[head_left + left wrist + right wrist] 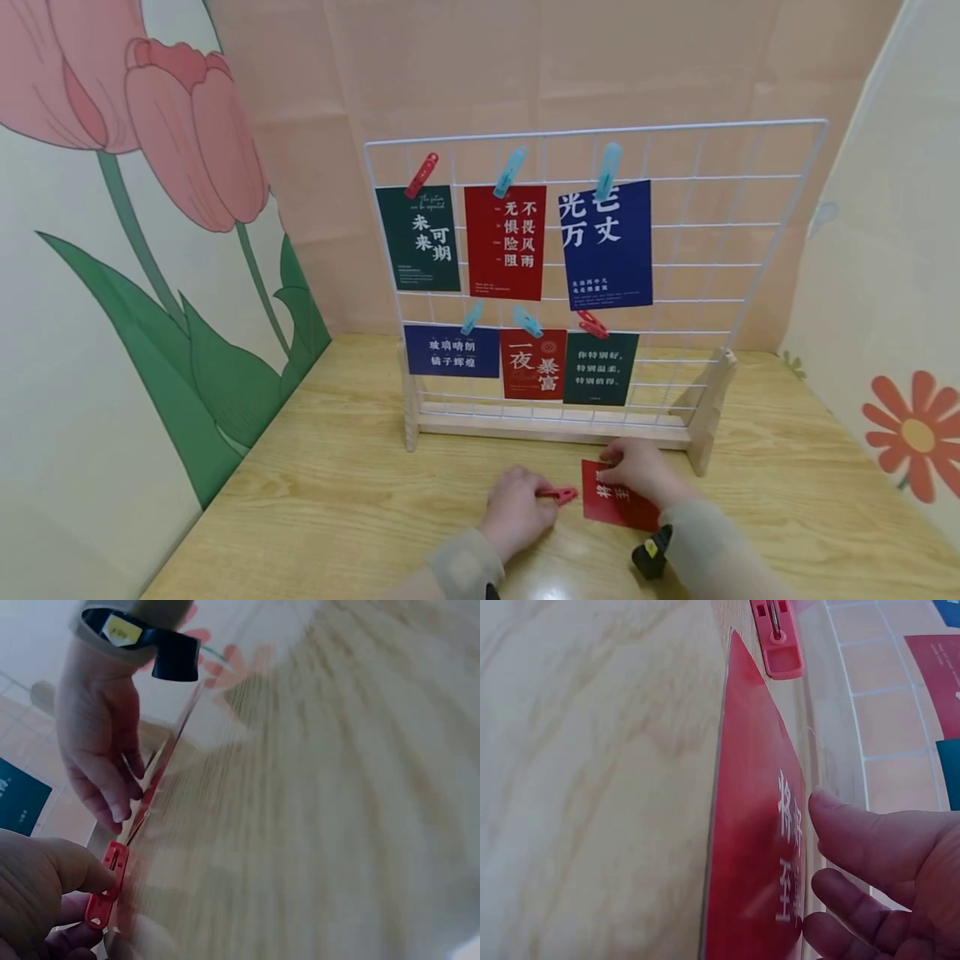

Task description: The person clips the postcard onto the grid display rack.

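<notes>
A small red clothespin is pinched between the thumb and fingers of my left hand, low over the table. The left wrist view shows the thumb pressed on the side of this clothespin. Just to its right, a red card with white characters lies on the wooden table. Over the card's far edge is my right hand, its fingers loosely bent. In the right wrist view its thumb and fingertips are beside the card; whether they touch it I cannot tell.
Behind the hands stands a white wire grid on a wooden base. Two rows of cards hang on it, including a blue card and a green card, held by red and light-blue clothespins. Flowered panels flank the table.
</notes>
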{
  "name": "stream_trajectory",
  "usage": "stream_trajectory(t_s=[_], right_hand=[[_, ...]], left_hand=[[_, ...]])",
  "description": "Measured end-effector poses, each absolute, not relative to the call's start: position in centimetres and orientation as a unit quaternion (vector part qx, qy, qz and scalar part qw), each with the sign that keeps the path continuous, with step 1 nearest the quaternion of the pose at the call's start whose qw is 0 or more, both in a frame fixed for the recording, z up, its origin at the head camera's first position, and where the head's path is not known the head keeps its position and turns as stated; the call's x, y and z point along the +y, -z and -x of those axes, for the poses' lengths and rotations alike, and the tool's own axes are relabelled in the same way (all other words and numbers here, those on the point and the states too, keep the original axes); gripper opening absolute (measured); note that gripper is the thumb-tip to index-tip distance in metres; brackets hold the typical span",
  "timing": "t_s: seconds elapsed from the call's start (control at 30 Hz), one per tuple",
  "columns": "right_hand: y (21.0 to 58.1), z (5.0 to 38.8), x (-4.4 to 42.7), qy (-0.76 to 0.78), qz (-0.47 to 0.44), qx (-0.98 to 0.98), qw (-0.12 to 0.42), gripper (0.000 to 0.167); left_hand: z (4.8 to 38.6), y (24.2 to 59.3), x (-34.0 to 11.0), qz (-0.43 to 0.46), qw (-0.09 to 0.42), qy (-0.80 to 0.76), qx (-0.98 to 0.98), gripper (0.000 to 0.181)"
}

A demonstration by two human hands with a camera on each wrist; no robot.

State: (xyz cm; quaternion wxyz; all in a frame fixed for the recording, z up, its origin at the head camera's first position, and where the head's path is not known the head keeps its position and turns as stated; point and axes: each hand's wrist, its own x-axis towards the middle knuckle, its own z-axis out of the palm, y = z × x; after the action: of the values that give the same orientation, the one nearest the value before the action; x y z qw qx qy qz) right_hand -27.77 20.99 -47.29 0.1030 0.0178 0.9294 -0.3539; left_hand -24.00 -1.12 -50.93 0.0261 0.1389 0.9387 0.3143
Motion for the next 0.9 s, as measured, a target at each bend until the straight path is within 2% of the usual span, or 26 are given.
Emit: stream_trajectory(t_s=[0.13,0.37,0.5,0.9], right_hand=[[47.6,28.1,20.7,0.351,-0.027,0.93,0.109,0.042],[47.6,28.6,20.5,0.309,-0.032,0.943,0.12,0.05],[47.3,28.6,20.3,0.298,-0.023,0.946,0.128,0.055],[47.7,28.6,20.2,0.262,-0.034,0.957,0.123,0.054]], left_hand=[[24.3,50.9,-1.9,-0.158,0.016,-0.301,0.94,0.028],[24.9,50.6,-2.9,-0.168,0.061,-0.317,0.932,0.033],[25.1,50.6,-3.3,-0.177,0.064,-0.329,0.925,0.036],[25.8,50.8,-4.1,-0.197,0.081,-0.363,0.907,0.026]])
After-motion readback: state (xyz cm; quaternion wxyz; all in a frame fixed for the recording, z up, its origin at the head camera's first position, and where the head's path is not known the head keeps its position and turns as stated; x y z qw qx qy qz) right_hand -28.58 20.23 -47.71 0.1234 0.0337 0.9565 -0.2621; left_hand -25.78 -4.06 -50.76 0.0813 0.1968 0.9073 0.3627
